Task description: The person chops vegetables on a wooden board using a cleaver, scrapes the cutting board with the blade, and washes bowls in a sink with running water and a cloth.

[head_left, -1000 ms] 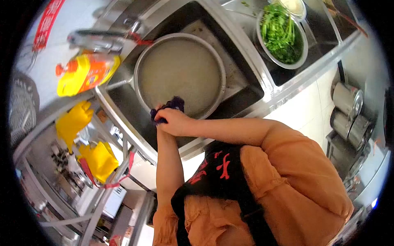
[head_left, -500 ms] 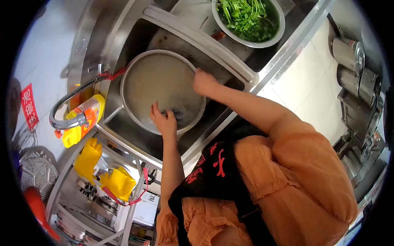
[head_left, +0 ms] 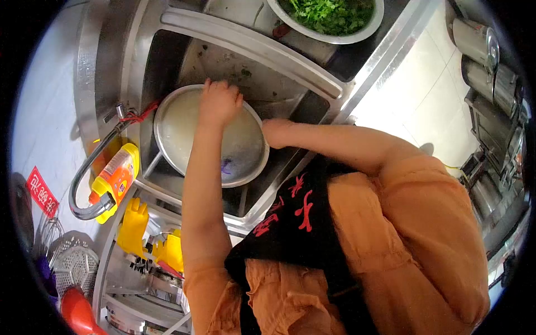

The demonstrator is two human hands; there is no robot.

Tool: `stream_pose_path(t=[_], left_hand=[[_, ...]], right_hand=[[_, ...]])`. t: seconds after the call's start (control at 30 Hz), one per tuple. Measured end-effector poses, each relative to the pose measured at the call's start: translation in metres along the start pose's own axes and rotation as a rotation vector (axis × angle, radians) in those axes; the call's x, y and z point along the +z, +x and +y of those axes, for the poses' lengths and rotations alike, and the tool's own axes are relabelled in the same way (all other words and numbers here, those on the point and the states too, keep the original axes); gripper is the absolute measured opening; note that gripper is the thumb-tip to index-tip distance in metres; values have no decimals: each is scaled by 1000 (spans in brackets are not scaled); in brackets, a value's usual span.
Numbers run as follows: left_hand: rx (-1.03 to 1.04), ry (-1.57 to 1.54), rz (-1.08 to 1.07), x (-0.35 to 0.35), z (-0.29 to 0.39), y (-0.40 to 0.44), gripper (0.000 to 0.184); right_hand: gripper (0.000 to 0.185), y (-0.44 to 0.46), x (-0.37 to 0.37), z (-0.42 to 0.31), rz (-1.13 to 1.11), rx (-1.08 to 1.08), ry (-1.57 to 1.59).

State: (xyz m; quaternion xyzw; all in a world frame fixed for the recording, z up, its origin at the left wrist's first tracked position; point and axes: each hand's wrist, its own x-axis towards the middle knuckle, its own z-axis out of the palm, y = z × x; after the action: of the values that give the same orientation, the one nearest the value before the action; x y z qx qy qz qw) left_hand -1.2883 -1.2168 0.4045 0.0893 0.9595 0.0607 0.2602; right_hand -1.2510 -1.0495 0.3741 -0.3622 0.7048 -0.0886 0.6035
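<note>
A round metal basin (head_left: 167, 139) of cloudy water sits in the sink, apparently slightly tilted. My left hand (head_left: 220, 103) reaches across it, fingers curled over the far rim. At the right rim is my right hand (head_left: 276, 133), closed on the edge, its fingertips hidden. Near the basin's lower right side, a dark patch and a small purple thing (head_left: 226, 166) show in the water; I cannot make out what they are.
A metal bowl of leafy green herbs (head_left: 329, 36) stands beyond the sink divider (head_left: 251, 47). A faucet hose (head_left: 84, 173) and yellow detergent bottle (head_left: 120, 178) are at the left. Yellow gloves (head_left: 133, 226) hang below; metal pots (head_left: 474, 42) stand at the right.
My left hand has come out of the water near the close side and moved to the far rim. The basin has shifted and tilted. My right hand stays at the right rim.
</note>
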Motion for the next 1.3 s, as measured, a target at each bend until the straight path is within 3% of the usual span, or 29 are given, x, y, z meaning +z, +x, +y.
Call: stream_pose_path(t=[0.1,0.13,0.23,0.33,0.5,0.67,0.77,0.83,0.87,0.93,1.0,1.07,1.17,1.3], left_hand=[[11,-54,82,6,2,-5,19],[17,-61,94,6,4,-5,18],[39,-101,141,7,7,-8,14],[75,-149,164,7,8,-10,11],[68,-167,126,-3,3,-9,10],[74,-172,192,-4,0,-4,10],[56,-152,175,1,-6,1,10],[38,-154,153,3,-11,7,11],[25,-170,135,4,-12,7,12],[-1,-171,151,4,-11,3,13],[-28,-131,219,4,-6,-5,15],[-73,-244,344,4,0,-19,19],[-197,-394,415,2,16,-48,24],[-322,-556,533,6,42,-99,24]], right_hand=[[15,-19,-45,5,-17,31,79],[25,1,-43,15,-50,23,82],[23,13,-45,14,78,70,-164],[28,48,-4,32,160,168,-5],[37,86,39,43,182,26,-174],[47,133,81,66,257,-253,-599],[49,131,82,58,61,-198,-724],[49,81,19,34,-274,-141,-1039],[44,75,22,47,-53,-174,-881],[39,39,-1,43,192,-124,-905],[36,2,-39,29,189,-112,-969],[34,-23,-74,19,-60,-112,-1085],[32,-7,-57,41,-106,-129,-1260],[22,-25,-70,32,14,-181,-1025]])
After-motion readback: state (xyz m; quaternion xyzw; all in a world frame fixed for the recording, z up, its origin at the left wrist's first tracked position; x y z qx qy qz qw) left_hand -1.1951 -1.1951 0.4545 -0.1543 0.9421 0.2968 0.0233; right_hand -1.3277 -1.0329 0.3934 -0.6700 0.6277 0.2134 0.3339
